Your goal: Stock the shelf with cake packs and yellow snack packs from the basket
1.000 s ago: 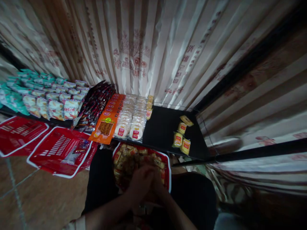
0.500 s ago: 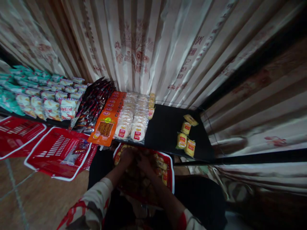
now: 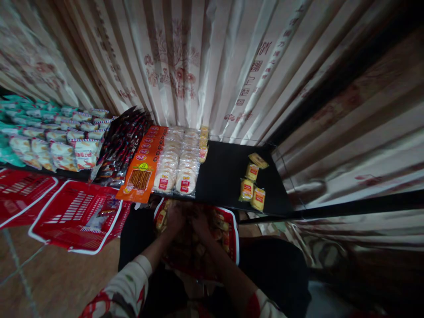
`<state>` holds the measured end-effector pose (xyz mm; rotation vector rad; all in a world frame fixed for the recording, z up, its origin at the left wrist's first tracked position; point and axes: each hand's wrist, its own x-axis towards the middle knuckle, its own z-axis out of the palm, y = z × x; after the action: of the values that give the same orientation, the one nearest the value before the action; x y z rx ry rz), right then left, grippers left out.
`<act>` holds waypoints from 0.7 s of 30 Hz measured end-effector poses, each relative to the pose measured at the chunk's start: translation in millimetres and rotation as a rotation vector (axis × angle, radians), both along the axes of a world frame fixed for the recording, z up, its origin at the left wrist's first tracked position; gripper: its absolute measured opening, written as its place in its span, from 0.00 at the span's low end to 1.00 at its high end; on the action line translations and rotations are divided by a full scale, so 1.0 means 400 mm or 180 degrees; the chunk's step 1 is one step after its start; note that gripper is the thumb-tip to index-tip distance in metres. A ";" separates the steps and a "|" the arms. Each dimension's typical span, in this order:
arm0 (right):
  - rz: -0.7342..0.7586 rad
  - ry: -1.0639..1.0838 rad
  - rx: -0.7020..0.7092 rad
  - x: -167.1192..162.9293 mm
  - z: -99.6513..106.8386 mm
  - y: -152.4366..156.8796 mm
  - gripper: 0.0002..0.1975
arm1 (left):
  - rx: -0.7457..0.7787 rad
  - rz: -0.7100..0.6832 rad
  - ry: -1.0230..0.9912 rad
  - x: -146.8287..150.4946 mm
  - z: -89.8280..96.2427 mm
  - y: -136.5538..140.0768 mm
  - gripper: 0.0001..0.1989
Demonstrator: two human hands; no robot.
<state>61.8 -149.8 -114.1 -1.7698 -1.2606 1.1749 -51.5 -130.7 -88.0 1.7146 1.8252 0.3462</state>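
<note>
Both hands reach into a red basket with a white rim, standing between my knees under the shelf's front edge. Small yellow wrapped cakes fill it. My left hand is at the basket's far left part, among the cakes. Close beside it on the right, my right hand points down into the same heap. Shadow and blur hide the fingers of both, so I cannot make out whether they grip a cake.
On the black shelf, several yellow cakes lie at the right. Left of them stand rows of white round crackers, an orange snack packet, dark packets and white-and-green bags. Another red basket sits on the floor. A curtain hangs behind.
The view has shifted slightly, so shelf goods sit a little further left. Both hands stay inside the basket, with only small movement.
</note>
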 end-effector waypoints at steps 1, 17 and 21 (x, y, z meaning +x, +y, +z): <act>-0.0087 -0.0085 0.0069 0.004 0.008 -0.004 0.21 | 0.0063 0.0030 0.0006 0.005 0.005 -0.008 0.17; -0.0245 0.0163 0.0675 0.136 0.191 -0.089 0.12 | 0.0135 0.0234 -0.1454 0.104 0.178 -0.102 0.18; -0.0273 0.0660 0.0716 0.153 0.237 -0.036 0.15 | 0.0507 0.0484 -0.1638 0.146 0.211 -0.082 0.20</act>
<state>122.8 -164.3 -19.2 -1.4832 -1.1349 1.0910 7.0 -163.7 -3.7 1.4148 1.5731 0.9250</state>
